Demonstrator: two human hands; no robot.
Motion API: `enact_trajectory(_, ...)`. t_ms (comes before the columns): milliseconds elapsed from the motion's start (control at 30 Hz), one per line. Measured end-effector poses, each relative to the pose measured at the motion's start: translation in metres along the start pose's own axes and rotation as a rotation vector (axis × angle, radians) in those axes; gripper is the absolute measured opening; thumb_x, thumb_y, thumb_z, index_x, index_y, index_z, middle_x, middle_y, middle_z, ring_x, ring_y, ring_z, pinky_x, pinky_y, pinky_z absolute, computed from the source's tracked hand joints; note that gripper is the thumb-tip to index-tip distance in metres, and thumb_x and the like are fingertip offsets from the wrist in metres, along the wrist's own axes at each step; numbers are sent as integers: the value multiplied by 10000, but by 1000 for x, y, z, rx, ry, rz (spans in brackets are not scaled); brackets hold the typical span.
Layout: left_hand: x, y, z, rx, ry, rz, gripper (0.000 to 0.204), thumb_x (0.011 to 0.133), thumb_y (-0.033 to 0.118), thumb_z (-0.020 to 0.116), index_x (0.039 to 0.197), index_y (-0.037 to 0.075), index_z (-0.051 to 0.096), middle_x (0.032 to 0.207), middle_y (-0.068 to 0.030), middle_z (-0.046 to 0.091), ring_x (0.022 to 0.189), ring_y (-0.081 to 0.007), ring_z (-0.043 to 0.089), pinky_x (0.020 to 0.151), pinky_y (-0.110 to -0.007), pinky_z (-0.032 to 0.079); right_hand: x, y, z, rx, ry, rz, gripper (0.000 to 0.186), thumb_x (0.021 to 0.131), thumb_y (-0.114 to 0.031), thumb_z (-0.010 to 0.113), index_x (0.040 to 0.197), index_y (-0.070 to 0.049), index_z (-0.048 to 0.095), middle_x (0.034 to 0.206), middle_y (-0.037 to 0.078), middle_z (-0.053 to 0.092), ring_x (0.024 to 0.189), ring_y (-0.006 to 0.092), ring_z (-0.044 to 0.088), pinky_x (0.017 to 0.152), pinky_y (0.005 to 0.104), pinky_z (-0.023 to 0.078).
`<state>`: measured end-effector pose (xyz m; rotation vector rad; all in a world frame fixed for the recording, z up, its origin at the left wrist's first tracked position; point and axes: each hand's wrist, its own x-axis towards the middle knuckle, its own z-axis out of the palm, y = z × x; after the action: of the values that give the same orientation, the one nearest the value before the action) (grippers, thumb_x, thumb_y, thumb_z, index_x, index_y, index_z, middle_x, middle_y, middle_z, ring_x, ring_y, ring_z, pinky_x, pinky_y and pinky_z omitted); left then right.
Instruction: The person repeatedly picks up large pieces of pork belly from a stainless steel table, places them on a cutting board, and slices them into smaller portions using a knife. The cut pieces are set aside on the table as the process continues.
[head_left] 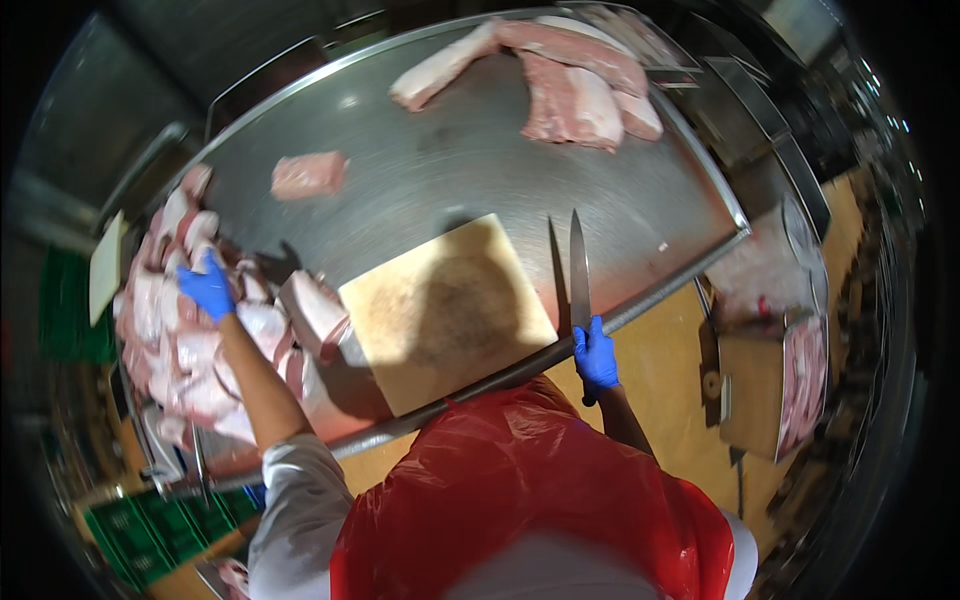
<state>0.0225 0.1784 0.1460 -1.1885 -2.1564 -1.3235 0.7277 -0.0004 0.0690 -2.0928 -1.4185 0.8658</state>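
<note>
My right hand, in a blue glove, is closed round the handle of a long knife, its blade pointing away from me over the table's front edge. Off to the left my gloved left hand rests on a heap of pale pink meat pieces, fingers spread. A thick meat chunk lies between that heap and a cream cutting board, which bears stains and my shadow. On the far left part of the table sits a single meat block.
The steel table has a raised rim. Long meat slabs lie at its far right. Beyond the right edge stands a box of meat beside a plastic-lined container. Green crates are at the lower left.
</note>
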Motion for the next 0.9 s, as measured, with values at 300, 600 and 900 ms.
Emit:
enact_trajectory(300, -232, 336, 245, -273, -1039, 415, 853, 801, 309, 727, 1459, -83, 351, 1411, -333, 453, 1313, -451, 452, 1118, -452, 374, -7, 87, -44, -43, 315, 82, 191, 994, -188, 575, 1029, -36, 465, 706, 203, 637, 605, 398, 636, 509, 463, 464)
enact_trajectory(600, -234, 438, 470, -16, -856, 545, 825, 839, 474, 640, 1466, -12, 415, 1497, -268, 422, 1385, -413, 408, 1177, -489, 303, 46, 108, -65, 803, 343, 483, 229, 997, -265, 580, 1110, -86, 494, 752, 33, 565, 567, 129, 559, 447, 292, 505)
enact_trajectory(900, -63, 392, 591, 403, -876, 386, 1242, 652, 347, 892, 1584, 81, 116, 1568, -302, 243, 1468, -393, 266, 1160, -491, 338, 121, 104, -71, 733, 268, 477, 232, 1012, -239, 561, 1168, -67, 567, 742, 37, 643, 599, 108, 613, 541, 296, 524)
